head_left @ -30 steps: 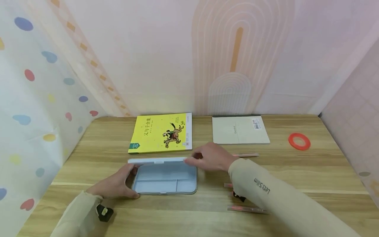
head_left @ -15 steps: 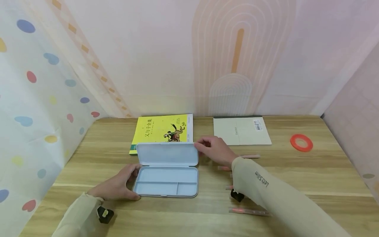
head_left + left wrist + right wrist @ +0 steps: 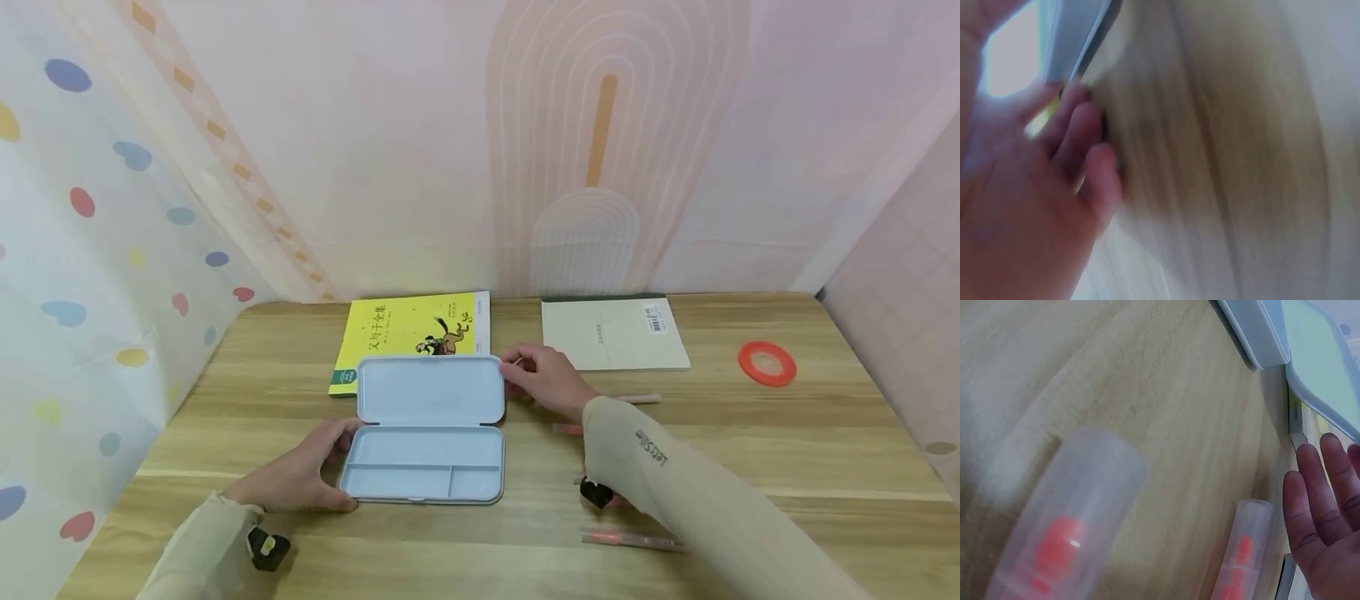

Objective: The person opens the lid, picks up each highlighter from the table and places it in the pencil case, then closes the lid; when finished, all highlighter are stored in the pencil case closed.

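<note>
While the pale blue case (image 3: 422, 467) lies open on the wood-grained worktop (image 3: 450, 558), we hold it with both hands. The grip of our left hand (image 3: 300, 471) is closed on its left end, thumb at the front corner and fingers round toward the back. With our right hand (image 3: 551, 379) we have a pinching grip on the right edge of the lid (image 3: 431, 390), near its top corner; in the right wrist view the other fingers reach out straight. The lid stands up at the rear and hides part of the yellow book (image 3: 397, 325) behind it. Inside the case we see one long section at the back and two in front, the left one longer. Right of the yellow book lies a pale notebook (image 3: 615, 333), and farther right a red ring (image 3: 767, 380). Markers (image 3: 633, 540) showing red lie right of the case, some partly hidden by our beige right sleeve (image 3: 675, 467).
</note>
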Demonstrator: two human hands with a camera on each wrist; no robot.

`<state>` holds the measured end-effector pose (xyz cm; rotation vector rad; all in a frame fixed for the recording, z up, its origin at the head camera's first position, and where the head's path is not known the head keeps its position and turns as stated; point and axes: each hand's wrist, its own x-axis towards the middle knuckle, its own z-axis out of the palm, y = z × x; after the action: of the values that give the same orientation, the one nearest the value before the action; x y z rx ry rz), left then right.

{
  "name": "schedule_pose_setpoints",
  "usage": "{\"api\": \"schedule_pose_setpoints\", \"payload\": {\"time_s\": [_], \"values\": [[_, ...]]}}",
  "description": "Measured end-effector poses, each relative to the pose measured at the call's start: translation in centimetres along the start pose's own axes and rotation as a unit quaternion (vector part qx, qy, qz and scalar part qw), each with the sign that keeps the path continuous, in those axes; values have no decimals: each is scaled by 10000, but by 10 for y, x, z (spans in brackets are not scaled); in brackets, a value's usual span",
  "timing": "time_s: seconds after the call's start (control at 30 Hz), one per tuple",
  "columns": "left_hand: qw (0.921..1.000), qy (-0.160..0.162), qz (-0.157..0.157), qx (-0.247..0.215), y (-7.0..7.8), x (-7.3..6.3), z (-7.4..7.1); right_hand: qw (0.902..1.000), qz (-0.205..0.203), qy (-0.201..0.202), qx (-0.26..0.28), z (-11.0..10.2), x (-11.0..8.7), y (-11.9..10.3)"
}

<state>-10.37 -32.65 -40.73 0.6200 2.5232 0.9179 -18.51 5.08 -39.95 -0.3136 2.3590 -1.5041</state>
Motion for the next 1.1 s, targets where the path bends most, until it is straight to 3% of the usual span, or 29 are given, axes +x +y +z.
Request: {"api": "schedule_pose_setpoints", "payload": {"time_s": [0.2,0.37,0.57,0.73,1.1], "values": [[10000,-13,-79,-8,1,0,0,9997,-170,-147,122,-12,-10,3],[9997,-84,-183,-109,3,1,-2,9996,-222,-117,115,-39,-25,11],[9997,-115,-183,-112,3,2,-2,9973,-276,159,-661,-84,-47,28],[9996,-106,-232,-76,4,2,-2,9904,-51,438,-1308,-114,-67,48],[9997,-98,-171,-114,2,1,0,9802,398,547,-1860,-136,-90,84]]}}
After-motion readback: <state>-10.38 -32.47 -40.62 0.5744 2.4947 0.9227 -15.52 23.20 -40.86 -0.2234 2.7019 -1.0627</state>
